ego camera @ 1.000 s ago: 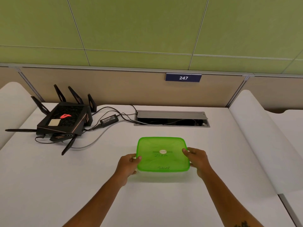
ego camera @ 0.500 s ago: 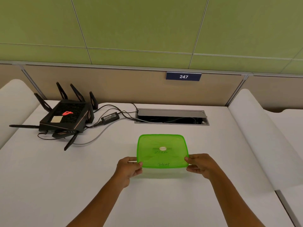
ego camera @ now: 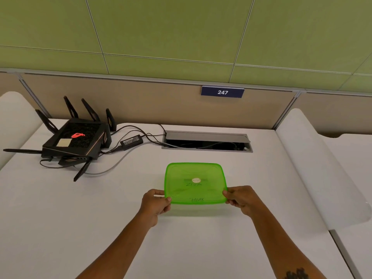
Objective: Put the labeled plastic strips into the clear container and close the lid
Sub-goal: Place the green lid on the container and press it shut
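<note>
A square translucent green lid (ego camera: 194, 183) with a round white sticker and handwritten words covers a clear container on the white desk (ego camera: 60, 218). Only a thin strip of the container's front wall (ego camera: 196, 208) shows below the lid. My left hand (ego camera: 155, 204) pinches the lid's near left corner. My right hand (ego camera: 240, 199) pinches the near right corner. No labeled plastic strips are visible; the lid hides the inside.
A black router (ego camera: 74, 141) with antennas sits at the back left, with its power brick (ego camera: 131, 139) and cables running into the open cable hatch (ego camera: 207, 141) behind the container. White rounded dividers (ego camera: 314, 168) flank the desk on both sides.
Both hands slid from the lid's side edges toward me to its near corners. The view shifted slightly; the container stayed in place.
</note>
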Demonstrator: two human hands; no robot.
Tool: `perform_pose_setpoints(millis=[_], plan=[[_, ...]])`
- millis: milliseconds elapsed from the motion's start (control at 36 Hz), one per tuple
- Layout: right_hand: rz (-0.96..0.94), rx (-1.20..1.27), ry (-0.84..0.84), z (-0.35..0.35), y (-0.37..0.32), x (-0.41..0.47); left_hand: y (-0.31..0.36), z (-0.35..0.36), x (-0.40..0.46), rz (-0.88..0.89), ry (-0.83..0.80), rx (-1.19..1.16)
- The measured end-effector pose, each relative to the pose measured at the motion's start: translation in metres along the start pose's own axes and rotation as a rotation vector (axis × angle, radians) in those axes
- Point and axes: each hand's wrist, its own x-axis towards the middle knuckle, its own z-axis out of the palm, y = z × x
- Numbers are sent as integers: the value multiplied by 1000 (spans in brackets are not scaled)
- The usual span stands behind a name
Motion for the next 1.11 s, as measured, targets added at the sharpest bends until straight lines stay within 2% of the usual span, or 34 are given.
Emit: perform_pose_setpoints(millis=[222, 417, 583, 694, 944, 1111], plan=[[-36, 33, 10, 0, 4, -3, 0, 2, 2, -25, 22, 28], [-23, 26, 46, 6, 13, -9, 2, 2, -2, -33, -33, 14], [54, 248, 2, 10, 28, -12, 0, 1, -1, -26, -48, -7], [86, 295, 11, 13, 29, -8, -3, 2, 0, -10, -27, -7], [79, 267, 20, 10, 37, -3, 1, 0, 3, -32, -23, 34], [111, -80, -50, 0, 15, -5, 17, -11, 9, -134, -155, 126]])
